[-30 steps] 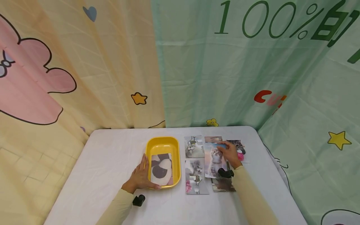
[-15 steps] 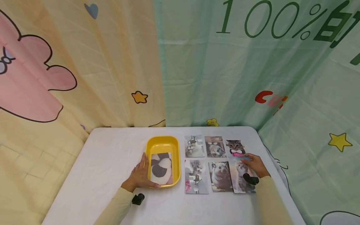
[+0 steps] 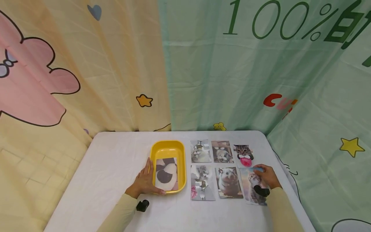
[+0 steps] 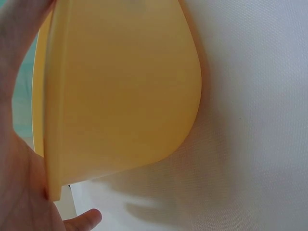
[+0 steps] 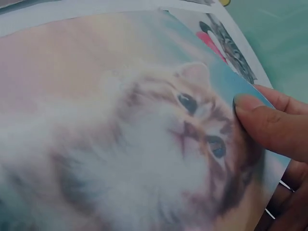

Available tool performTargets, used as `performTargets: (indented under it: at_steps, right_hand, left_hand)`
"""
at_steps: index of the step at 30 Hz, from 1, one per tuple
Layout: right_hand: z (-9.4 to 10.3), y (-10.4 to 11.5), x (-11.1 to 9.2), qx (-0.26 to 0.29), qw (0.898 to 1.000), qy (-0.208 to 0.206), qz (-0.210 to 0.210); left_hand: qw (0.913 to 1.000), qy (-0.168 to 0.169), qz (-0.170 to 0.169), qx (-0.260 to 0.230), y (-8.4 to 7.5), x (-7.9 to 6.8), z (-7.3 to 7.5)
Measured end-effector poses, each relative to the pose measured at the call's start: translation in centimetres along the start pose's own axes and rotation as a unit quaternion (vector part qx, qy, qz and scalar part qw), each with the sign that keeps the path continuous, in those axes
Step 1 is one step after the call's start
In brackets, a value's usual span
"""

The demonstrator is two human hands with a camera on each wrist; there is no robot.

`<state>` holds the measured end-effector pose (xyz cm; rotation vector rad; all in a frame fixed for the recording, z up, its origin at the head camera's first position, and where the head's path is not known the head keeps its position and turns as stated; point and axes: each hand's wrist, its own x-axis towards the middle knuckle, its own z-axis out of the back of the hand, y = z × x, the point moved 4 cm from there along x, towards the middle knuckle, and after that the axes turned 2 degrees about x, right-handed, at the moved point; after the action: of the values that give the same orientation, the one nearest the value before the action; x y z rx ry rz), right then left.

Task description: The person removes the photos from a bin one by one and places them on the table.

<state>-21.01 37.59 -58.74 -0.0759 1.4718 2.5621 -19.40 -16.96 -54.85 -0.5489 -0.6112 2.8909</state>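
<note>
My right hand pinches the far edge of a kitten photo card with a blue top, at the right end of the near row. In the right wrist view the thumb lies on the picture side and the fingers are behind the card. My left hand rests on the left rim of a yellow plastic tray, its fingers straight along the side and the thumb at the near corner. Inside the tray lies a photo card with a dark, rounded pattern.
Left of the kitten card lie a hamster-like animal photo and a grey picture card. Behind them stand a row of cards, among them a tabby cat photo with pink. A printed curtain hangs behind the white table.
My right hand has carried the kitten card rightward and nearer, from over the middle cards to beside the hamster-like animal photo, uncovering the cards beneath. The left hand and tray have stayed put.
</note>
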Motion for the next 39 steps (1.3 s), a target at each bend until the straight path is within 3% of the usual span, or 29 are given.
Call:
performTargets:
  at_steps: [7,12,18,20,27,31,39]
  right_hand:
    - [-0.3,0.0,-0.3,-0.052,0.998,-0.014,-0.012]
    - [-0.3,0.8,-1.2,-0.088,0.994,-0.054,-0.020]
    - [-1.3,2.9,-1.9,-0.066,0.991,-0.112,0.017]
    - [-1.9,3.7,-1.8,-0.054,0.992,-0.112,0.035]
    - [-6.0,7.4,-0.7,-0.030,0.990,-0.085,0.113]
    - [-8.9,9.4,0.0,0.000,0.991,-0.050,0.121]
    - [-15.7,15.5,0.7,0.030,0.982,0.014,0.184]
  left_hand:
    - [1.0000,-0.003,-0.002,0.000,0.0,0.0,-0.1]
    - [1.0000,-0.001,-0.004,-0.001,-0.1,-0.1,-0.1]
    - [1.0000,-0.002,0.006,-0.002,0.0,-0.2,-0.2]
    - [1.0000,-0.003,0.005,0.001,0.1,-0.1,-0.3]
    - [1.0000,-0.002,-0.001,-0.002,0.1,-0.3,-0.3]
    - [1.0000,0.003,-0.008,-0.003,0.0,-0.2,-0.2]
    - [1.0000,0.006,-0.004,0.000,-0.1,-0.1,0.0]
